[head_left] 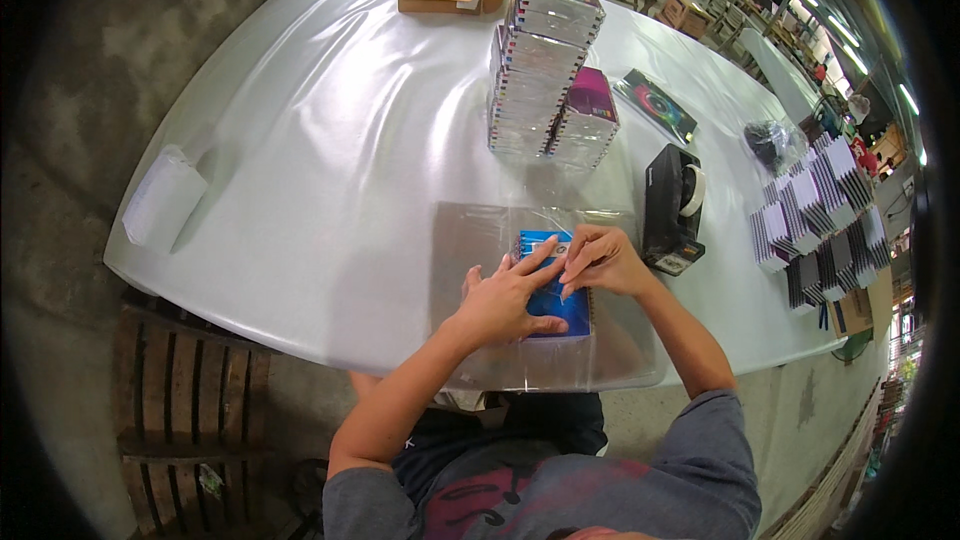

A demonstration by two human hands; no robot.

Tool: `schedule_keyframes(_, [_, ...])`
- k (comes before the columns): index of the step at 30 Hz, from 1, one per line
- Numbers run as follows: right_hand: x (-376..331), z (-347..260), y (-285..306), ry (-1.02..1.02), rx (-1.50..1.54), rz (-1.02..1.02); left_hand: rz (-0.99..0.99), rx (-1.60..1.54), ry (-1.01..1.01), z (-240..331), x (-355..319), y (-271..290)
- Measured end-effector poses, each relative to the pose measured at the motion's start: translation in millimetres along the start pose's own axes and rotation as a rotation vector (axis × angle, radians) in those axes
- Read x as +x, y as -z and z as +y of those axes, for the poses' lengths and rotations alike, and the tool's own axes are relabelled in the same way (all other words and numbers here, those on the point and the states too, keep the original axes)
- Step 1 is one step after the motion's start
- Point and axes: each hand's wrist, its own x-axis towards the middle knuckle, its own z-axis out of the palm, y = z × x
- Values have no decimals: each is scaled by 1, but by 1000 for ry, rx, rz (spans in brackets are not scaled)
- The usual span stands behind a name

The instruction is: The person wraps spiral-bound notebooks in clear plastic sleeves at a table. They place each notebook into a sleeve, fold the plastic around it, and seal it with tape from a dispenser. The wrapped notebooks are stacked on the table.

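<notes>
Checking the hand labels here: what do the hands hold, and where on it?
Nothing is lifted. The left hand presses flat on the blue box lying on the clear film; the right hand pinches at its top edge.

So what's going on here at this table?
A person seated at a white table is pressing both bare hands on a small blue box that lies on a clear plastic sheet. The left hand lies flat across the box, while the right hand pinches at its top edge. A black tape dispenser stands just right of the hands, and tall stacks of clear-wrapped boxes stand behind.
</notes>
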Motion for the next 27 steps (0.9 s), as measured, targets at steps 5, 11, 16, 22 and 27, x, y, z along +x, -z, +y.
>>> schedule_keyframes(5, [6, -8, -5, -4, -76, -38, 2, 35, -24, -2, 1, -3])
schedule_keyframes(11, [5, -5, -10, 121, -215, -57, -27, 42, 18, 4, 3, -8])
schedule_keyframes(16, [7, -16, -17, -11, -303, -66, 33, 2, 42, 5, 5, -14])
schedule_keyframes(22, [5, -34, -26, 48, -560, -19, 409, -506, -198, -15, 4, -36])
schedule_keyframes(27, [9, -49, -34, -12, -574, -46, 509, -969, -93, -35, 20, -27])
